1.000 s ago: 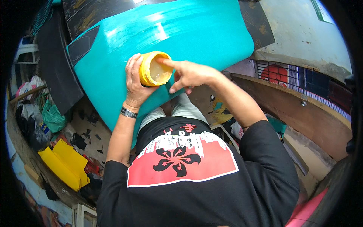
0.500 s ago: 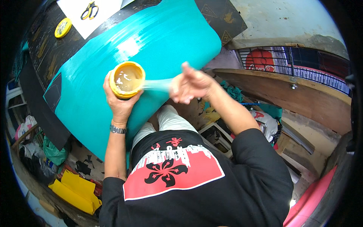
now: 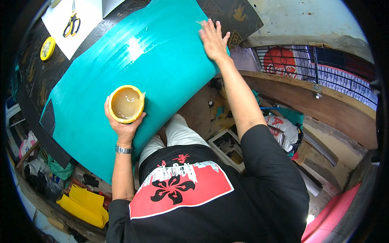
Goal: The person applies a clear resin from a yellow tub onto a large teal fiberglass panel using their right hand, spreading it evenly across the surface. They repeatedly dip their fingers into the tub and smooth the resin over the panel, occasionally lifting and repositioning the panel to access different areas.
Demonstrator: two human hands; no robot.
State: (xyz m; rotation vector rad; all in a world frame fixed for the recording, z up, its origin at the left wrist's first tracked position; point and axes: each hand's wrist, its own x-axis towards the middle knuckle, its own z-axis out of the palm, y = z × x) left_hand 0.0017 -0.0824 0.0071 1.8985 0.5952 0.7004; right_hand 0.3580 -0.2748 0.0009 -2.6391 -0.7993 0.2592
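**We Hold the Yellow Tub and Spread a Hand at the Sheet's Edge**

We see our left hand point(image 3: 125, 128) clamped around the yellow tub point(image 3: 125, 120), thumb on its right side, just left of the frame's centre. The tub's open mouth faces us, and inside we see cloudy, pale brown paste point(image 3: 126, 103) with glints of light on it. A blob of the same stuff clings to the rim's right side. On the wrist below, we wear a metal watch point(image 3: 124, 149).

Our right hand point(image 3: 213, 39) reaches to the upper middle of the frame, palm down at the right edge of the teal sheet point(image 3: 170, 73), its fingers straight and a little apart, gripping nothing. By the fingertips we make out a translucent smear point(image 3: 201, 23).

The teal sheet crosses the middle of the frame, with glossy streaks on its upper part and a black patch point(image 3: 48, 117) at its left corner. Beneath it we see a dark patterned surface point(image 3: 97, 33). At the upper left, black-and-yellow scissors point(image 3: 71, 25) lie on white paper point(image 3: 87, 14), with a round yellow lid point(image 3: 48, 48) just beside the paper. At the lower left we find folded yellow material point(image 3: 85, 206).
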